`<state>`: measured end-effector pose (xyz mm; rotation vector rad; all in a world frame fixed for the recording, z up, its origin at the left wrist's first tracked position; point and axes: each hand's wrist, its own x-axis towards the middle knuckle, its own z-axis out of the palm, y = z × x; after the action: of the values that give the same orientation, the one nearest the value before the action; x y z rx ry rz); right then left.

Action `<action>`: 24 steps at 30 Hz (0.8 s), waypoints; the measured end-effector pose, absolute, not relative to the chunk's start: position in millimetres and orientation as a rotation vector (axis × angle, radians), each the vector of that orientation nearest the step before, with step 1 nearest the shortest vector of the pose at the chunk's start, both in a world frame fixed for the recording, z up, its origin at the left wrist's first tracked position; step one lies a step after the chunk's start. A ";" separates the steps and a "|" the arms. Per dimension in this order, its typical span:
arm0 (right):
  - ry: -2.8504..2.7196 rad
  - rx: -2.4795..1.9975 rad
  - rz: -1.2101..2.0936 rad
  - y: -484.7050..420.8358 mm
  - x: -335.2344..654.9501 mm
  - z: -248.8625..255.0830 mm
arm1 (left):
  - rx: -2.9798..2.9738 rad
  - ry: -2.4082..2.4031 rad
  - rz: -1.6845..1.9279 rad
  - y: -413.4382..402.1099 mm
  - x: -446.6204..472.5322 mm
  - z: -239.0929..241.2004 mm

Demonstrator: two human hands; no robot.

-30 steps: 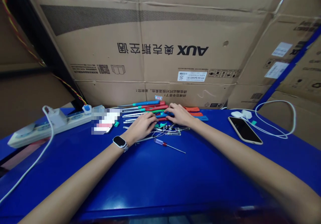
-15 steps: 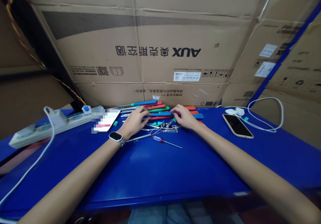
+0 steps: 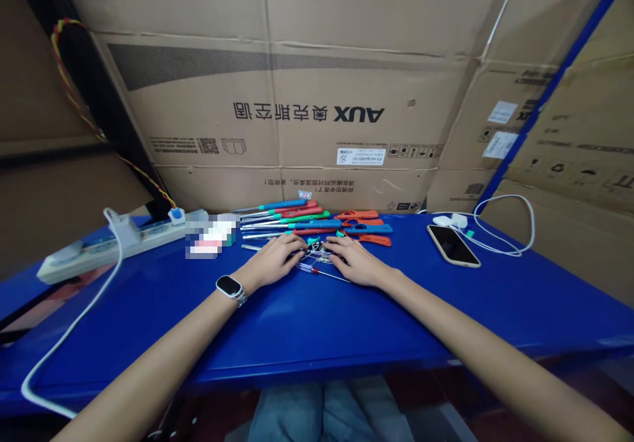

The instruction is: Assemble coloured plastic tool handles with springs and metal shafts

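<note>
Blue covered the table [image 3: 277,336], and the small parts [image 3: 317,249] lay near its middle, a loose cluster with thin wires between the two hands. The left hand [image 3: 271,259] came in from the left, palm down, its fingers bent and their tips at the cluster's left edge. The right hand [image 3: 360,261] faced it from the right, fingers curled at the other edge. Whether either hand pinched a part or only touched the cluster, I cannot tell; the fingertips hid that. A narrow gap separated the hands.

On the near side of the cluster lay a screwdriver [image 3: 308,268], its clear purplish handle close to the left thumb and its shaft pointing right, just near the right hand. Green bits [image 3: 313,240] sat at the cluster's far side. Beyond them, silver rods with blue, red and green sleeves [image 3: 304,216] lay side by side, and orange handles [image 3: 359,215] and a blue one lay at their right.

A watch [image 3: 230,287] circled the left wrist. Well to the right lay a phone [image 3: 453,245]; to the left stood a power strip [image 3: 163,234]. Cardboard [image 3: 317,72] walled the far side.
</note>
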<state>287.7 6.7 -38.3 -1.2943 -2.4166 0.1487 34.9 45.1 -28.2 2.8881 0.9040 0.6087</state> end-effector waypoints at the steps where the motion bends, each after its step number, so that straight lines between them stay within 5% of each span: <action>1: -2.398 -1.285 0.142 7.5 286.4 -38.0 | 2.880 0.904 0.622 44.8 33.3 -28.9; 24: -2.088 -1.572 0.232 35.8 284.3 -27.2 | 2.824 0.962 0.697 45.5 29.9 -29.8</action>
<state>284.3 35.8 -27.2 -1.5721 -2.0875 0.2324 29.9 45.5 -29.8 2.8239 0.9621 0.6969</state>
